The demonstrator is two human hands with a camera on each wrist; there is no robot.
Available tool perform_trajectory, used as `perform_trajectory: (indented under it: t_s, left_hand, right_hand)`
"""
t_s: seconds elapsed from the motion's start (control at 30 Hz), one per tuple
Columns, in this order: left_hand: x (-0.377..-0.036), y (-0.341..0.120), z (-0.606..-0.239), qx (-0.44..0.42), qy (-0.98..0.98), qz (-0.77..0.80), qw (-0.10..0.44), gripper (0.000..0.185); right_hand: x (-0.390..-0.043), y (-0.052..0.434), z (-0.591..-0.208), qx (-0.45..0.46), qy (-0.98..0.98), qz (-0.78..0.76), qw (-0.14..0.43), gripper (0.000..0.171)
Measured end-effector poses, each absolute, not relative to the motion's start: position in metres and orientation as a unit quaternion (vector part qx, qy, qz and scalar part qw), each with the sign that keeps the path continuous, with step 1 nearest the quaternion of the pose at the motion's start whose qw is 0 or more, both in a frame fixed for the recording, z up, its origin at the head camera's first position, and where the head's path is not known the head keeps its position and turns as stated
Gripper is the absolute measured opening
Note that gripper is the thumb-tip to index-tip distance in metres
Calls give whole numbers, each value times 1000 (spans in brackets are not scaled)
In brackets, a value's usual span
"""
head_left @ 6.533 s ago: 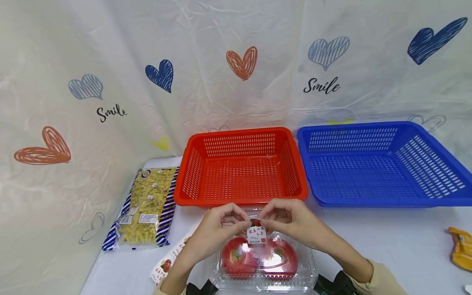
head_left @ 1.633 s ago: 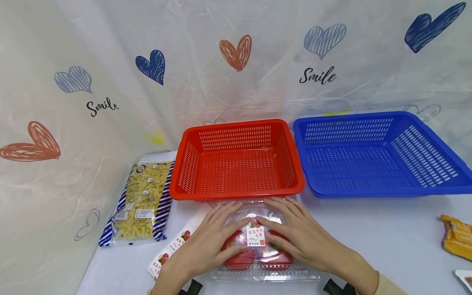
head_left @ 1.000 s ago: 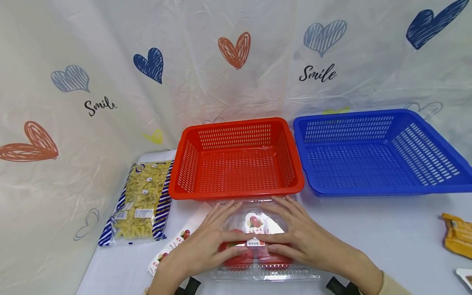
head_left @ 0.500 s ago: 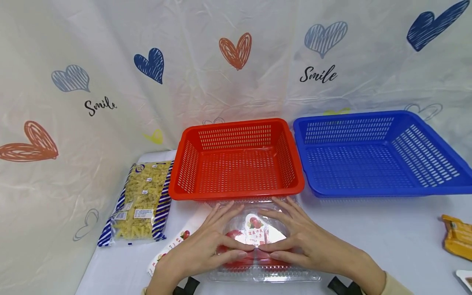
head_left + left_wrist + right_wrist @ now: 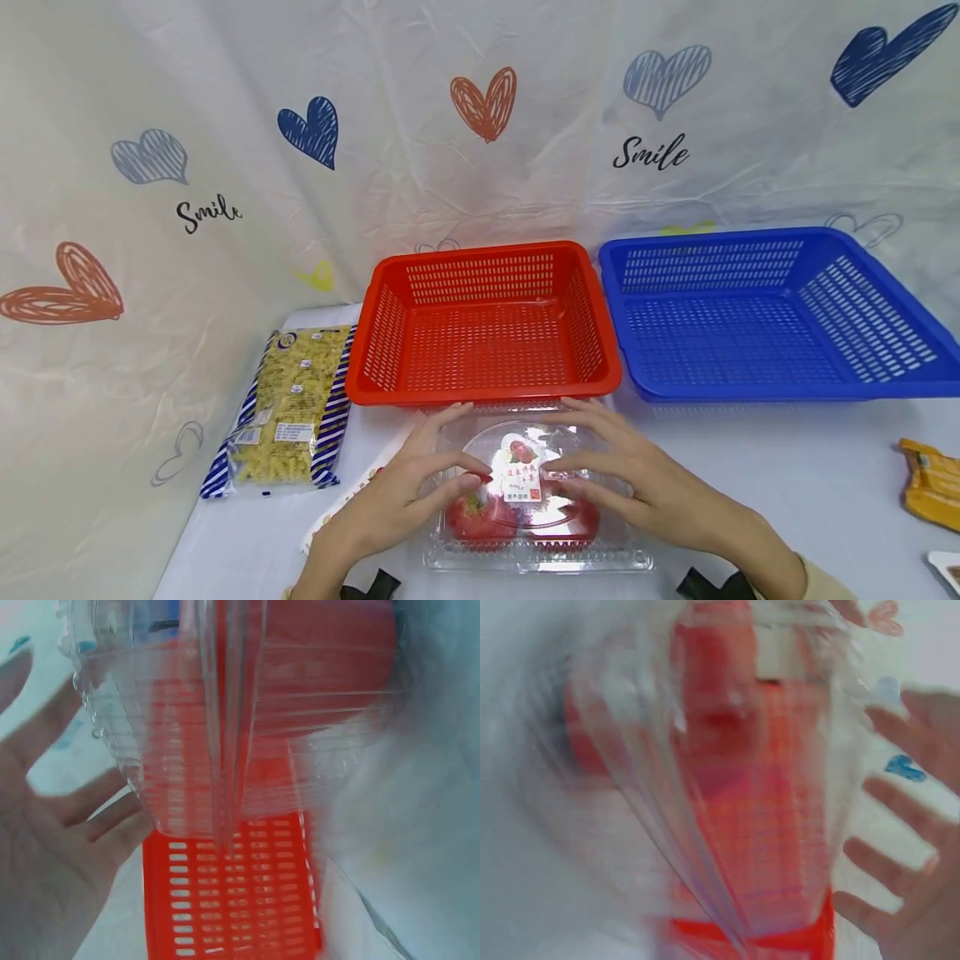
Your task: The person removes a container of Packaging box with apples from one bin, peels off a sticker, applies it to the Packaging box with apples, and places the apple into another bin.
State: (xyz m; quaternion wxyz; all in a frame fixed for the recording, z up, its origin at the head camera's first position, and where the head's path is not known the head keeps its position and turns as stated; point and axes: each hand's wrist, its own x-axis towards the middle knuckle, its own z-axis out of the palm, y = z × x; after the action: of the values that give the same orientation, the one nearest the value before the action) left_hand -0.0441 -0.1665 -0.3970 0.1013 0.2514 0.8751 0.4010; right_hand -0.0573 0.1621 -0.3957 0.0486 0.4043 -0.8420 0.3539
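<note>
A clear plastic clamshell box sits at the table's near edge, lid down, with two red fruits inside and a white label stuck on its dome. My left hand lies against the lid's left side with fingers spread and the thumb on the dome. My right hand mirrors it on the right side. In the left wrist view the spread left hand is beside the box. The blurred right wrist view shows the right hand spread beside the box.
An empty red basket stands just behind the box, an empty blue basket to its right. A pasta bag lies at the left, a sticker strip under my left hand, and an orange packet at the far right.
Earlier both hands pinched the label above the lid, then pressed it flat. Now they have slid apart off the label to the lid's sides.
</note>
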Motion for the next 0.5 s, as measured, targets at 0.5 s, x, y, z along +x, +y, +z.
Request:
perform_trajectory:
  t_s: [0.5]
  left_hand:
    - [-42,-189,-414,35,810,574,111,53]
  right_hand:
    - [-56,194,-399,273,-889,360,72,50]
